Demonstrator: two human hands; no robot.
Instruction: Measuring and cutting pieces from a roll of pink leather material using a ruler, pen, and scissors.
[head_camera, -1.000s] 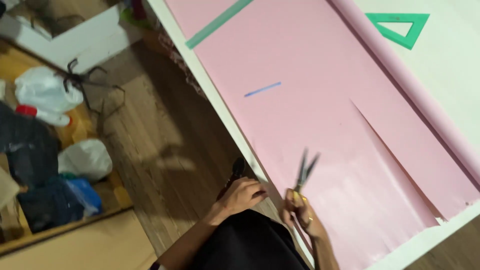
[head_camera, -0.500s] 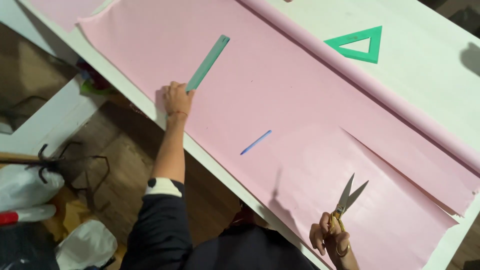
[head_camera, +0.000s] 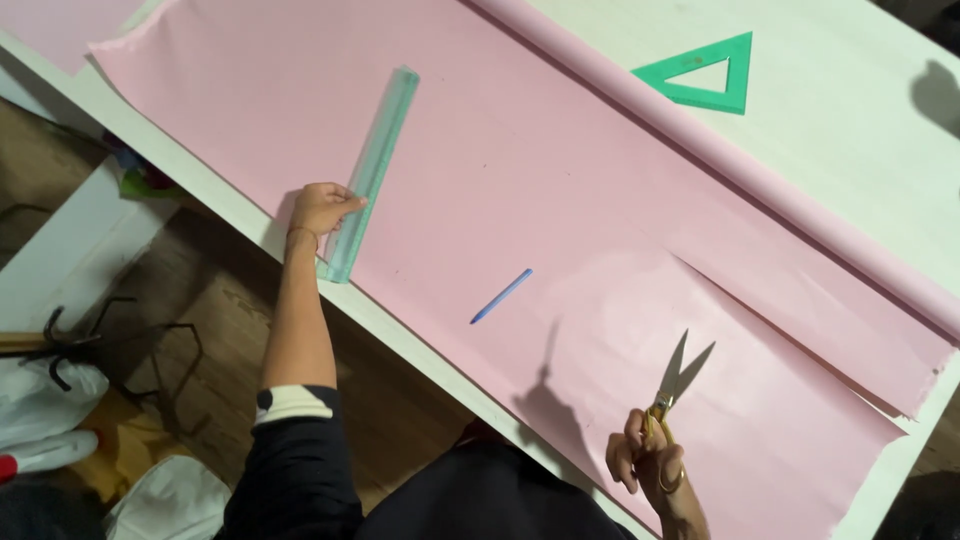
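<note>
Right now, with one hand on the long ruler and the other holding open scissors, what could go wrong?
1. The right hand holds the gold-handled scissors with blades open and pointing up over the pink paper sheet; they might nick it.
2. The left hand grips the clear green ruler, whose near end overhangs the white table edge; it could tip off.
3. The blue pen lies loose and may roll.

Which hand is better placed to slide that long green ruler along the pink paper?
The left hand: its fingers already rest on the ruler. The right hand is far off, holding open scissors.
</note>
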